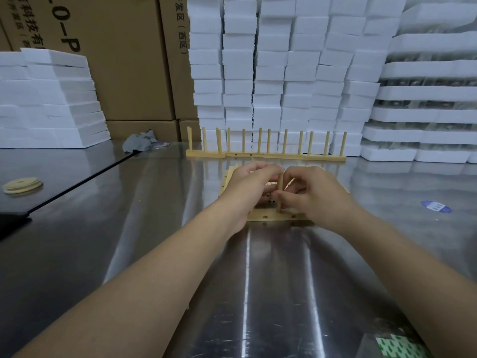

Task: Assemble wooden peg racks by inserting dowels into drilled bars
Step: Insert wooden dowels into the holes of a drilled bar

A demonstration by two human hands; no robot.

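A drilled wooden bar (273, 217) lies flat on the steel table, its side holes facing me. One dowel (280, 192) stands upright in it. My right hand (313, 195) pinches that dowel low down with curled fingers. My left hand (247, 189) is curled over the bar's left part and a pile of loose dowels and bars (228, 177) behind it; what its fingers hold is hidden. Farther back, finished peg racks (265, 155) stand in a row with several upright dowels.
White foam blocks (284, 73) are stacked behind the racks and at the left (46, 99), with cardboard boxes (116, 60) between. A grey rag (139, 143), round wooden discs (23, 186), a blue label (436, 206) and a green-patterned packet (397, 347) lie on the table.
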